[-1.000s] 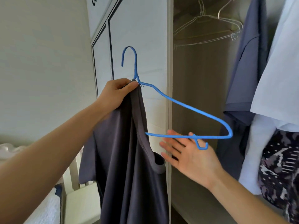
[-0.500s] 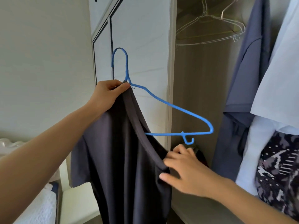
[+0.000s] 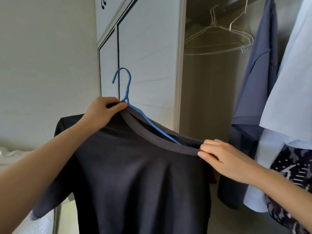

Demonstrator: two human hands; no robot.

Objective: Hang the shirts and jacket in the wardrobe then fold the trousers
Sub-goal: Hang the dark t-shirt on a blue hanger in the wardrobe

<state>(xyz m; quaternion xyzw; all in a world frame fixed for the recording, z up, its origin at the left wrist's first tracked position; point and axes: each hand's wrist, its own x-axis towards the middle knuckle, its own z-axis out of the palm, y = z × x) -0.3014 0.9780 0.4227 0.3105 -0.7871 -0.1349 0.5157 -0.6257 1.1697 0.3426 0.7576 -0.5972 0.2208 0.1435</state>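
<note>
A dark grey T-shirt (image 3: 138, 179) hangs in front of me on a blue wire hanger (image 3: 127, 88). The hanger's hook sticks up above the collar, and its right arm runs down inside the neck opening. My left hand (image 3: 103, 112) grips the collar and the hanger's neck together at the top left. At the right end of the stretched collar, my right hand (image 3: 224, 159) pinches the fabric. The open wardrobe (image 3: 209, 92) is just behind the shirt.
Empty white wire hangers (image 3: 217, 39) hang in the wardrobe at the top. A blue shirt (image 3: 258, 78), a light blue shirt (image 3: 290, 92) and a dark patterned garment (image 3: 293, 171) hang at the right. The white wardrobe door (image 3: 148, 58) stands behind the hanger. A bed edge (image 3: 10, 156) lies at the left.
My right hand took hold of the collar and pulled it right over the hanger's arm. The shirt now spreads across the hanger instead of drooping from my left hand.
</note>
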